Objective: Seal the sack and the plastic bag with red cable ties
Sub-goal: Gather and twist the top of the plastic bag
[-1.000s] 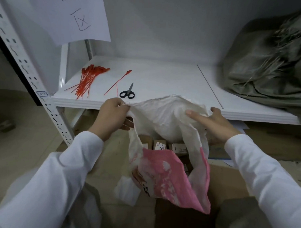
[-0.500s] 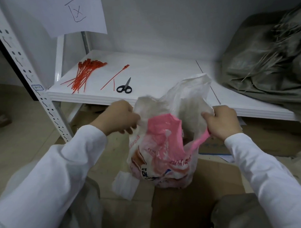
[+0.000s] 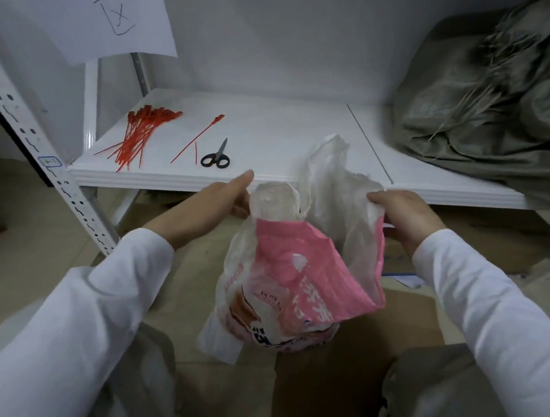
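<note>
Bag (image 3: 300, 269) rim is clamped in the right hand (image 3: 405, 216), its grip curled tight on the plastic. The left hand (image 3: 217, 201) seems to pinch the other handle, fingers hidden, thumb straight. The bag hangs just before the shelf (image 3: 280, 130), over cardboard (image 3: 335, 377). On the shelf lie red ties (image 3: 140, 138), scissors (image 3: 215, 155) and, far right, the sack (image 3: 482, 107).

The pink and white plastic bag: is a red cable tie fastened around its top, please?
No, the left hand and right hand hold the plastic bag open; red cable ties lie on the white shelf.
</note>
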A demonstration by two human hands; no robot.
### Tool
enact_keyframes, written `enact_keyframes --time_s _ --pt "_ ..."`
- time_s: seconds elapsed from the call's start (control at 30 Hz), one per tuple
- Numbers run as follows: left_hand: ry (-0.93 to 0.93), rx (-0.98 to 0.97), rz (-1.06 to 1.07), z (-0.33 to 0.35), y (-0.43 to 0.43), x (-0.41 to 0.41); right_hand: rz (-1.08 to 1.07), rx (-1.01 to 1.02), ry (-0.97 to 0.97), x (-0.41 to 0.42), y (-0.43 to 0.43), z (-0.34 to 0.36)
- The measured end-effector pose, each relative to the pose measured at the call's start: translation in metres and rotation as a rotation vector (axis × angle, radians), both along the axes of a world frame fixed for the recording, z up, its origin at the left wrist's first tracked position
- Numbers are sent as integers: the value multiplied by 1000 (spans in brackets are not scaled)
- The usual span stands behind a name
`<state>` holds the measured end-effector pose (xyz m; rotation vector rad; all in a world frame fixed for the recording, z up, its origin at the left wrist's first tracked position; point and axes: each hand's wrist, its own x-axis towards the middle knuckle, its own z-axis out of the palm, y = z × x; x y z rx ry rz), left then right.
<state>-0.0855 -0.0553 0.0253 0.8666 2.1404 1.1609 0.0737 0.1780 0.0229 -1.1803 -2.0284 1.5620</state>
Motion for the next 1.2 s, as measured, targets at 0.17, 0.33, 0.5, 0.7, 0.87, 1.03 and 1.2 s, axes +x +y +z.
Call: enact_keyframes --time_s 0.17,0.33,0.5,0.7,0.87,1.03,1.2 --pt "10 -31 -22 -4 1 -8 38 -119 61 3 -2 2" --pt "285 -140 -271 -21 0 0 82 -247 89 4 2 2" --pt "382 -24 -195 -25 12 9 92 -135 -9 3 4 -2" --pt "502 13 163 -26 15 0 589 588 -726 10 -1 -9" --pt "452 14 150 -28 18 4 689 434 -510 4 -11 -21" --pt "388 -1 243 -37 17 -4 520 523 -298 -9 -9 -30" --pt "303 79 500 -41 13 -26 232 310 -55 -13 -1 -31"
